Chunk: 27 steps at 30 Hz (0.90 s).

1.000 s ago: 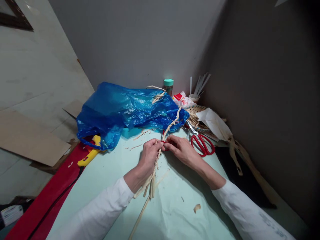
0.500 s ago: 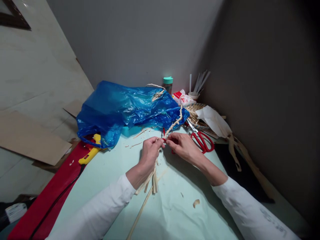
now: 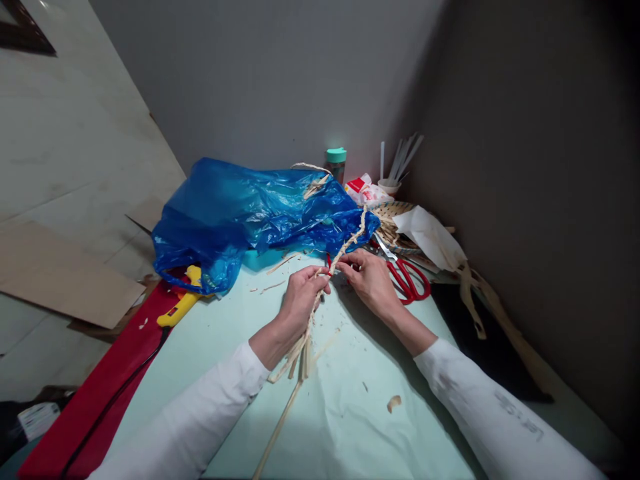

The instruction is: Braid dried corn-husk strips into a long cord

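A braided cord of pale dried plant fibre (image 3: 354, 239) runs from the blue bag down between my hands, its loose strands (image 3: 303, 357) fanning out over the table below. My left hand (image 3: 300, 300) is closed, with thumb and fingers pinching the braid. A thin red string (image 3: 329, 261) lies against the braid just above those fingertips. On the other side, my right hand (image 3: 373, 280) is closed in a pinch at the string, close to the braid; its fingertips partly hide what they hold. Red-handled scissors (image 3: 409, 280) lie just right of my right hand.
A crumpled blue plastic bag (image 3: 250, 207) covers the table's back. Left of it lies a yellow glue gun (image 3: 180, 308) with a black cable. A woven basket (image 3: 395, 217) of fibre strips, a cup of white sticks (image 3: 389, 187) and a green-lidded jar (image 3: 336, 160) stand behind.
My right hand has shifted slightly up and its fingertips have drawn a little away from my left hand. The left hand still grips the braid.
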Available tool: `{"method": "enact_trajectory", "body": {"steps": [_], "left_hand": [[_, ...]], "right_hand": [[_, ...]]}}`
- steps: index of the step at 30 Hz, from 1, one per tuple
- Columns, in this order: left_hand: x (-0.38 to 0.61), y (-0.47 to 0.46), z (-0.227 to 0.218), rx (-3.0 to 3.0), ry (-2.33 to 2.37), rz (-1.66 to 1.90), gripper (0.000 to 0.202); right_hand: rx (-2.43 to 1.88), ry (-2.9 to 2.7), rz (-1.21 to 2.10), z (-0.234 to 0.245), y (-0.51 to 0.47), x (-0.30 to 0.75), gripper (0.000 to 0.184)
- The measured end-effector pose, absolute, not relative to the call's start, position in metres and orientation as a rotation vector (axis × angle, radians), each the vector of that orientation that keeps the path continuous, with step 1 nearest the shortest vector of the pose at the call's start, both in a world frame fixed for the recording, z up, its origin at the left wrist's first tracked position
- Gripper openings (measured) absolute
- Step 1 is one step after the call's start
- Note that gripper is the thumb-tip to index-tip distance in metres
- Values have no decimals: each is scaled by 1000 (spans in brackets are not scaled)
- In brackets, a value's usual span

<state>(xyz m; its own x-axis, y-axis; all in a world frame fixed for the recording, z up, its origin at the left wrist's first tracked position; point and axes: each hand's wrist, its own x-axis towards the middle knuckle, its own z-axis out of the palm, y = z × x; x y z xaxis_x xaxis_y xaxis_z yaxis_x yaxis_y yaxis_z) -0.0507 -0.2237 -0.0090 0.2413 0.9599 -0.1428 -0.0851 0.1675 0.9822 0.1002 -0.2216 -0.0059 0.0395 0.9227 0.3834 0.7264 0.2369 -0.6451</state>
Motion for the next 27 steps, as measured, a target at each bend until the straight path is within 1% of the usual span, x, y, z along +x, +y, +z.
{"method": "enact_trajectory", "body": {"steps": [3, 7, 12, 15, 17, 21, 24, 27], "left_hand": [[-52, -220, -9, 1109, 1000, 949, 13], [-51, -221, -11, 1117, 1031, 989, 17], [-48, -227, -14, 1266, 1051, 1154, 11], [-46, -228, -14, 1291, 978, 1252, 6], [-45, -228, -13, 1210, 945, 1225, 7], [-45, -228, -11, 1057, 914, 1089, 15], [-45, -230, -9, 1028, 940, 1079, 16], [-45, -231, -8, 1038, 978, 1104, 15]], "right_hand": [[-1448, -1594, 425, -16, -212, 95, 22], [-1320, -1450, 700, -19, -210, 90, 25], [-1526, -1480, 635, -4, -228, 87, 29], [-1534, -1499, 666, -3, -233, 85, 31], [-1479, -1508, 742, -6, -232, 87, 28], [-1410, -1467, 869, -12, -227, 90, 21], [-1497, -1429, 824, -14, -227, 89, 15], [-1548, -1460, 756, -12, -230, 87, 12]]}}
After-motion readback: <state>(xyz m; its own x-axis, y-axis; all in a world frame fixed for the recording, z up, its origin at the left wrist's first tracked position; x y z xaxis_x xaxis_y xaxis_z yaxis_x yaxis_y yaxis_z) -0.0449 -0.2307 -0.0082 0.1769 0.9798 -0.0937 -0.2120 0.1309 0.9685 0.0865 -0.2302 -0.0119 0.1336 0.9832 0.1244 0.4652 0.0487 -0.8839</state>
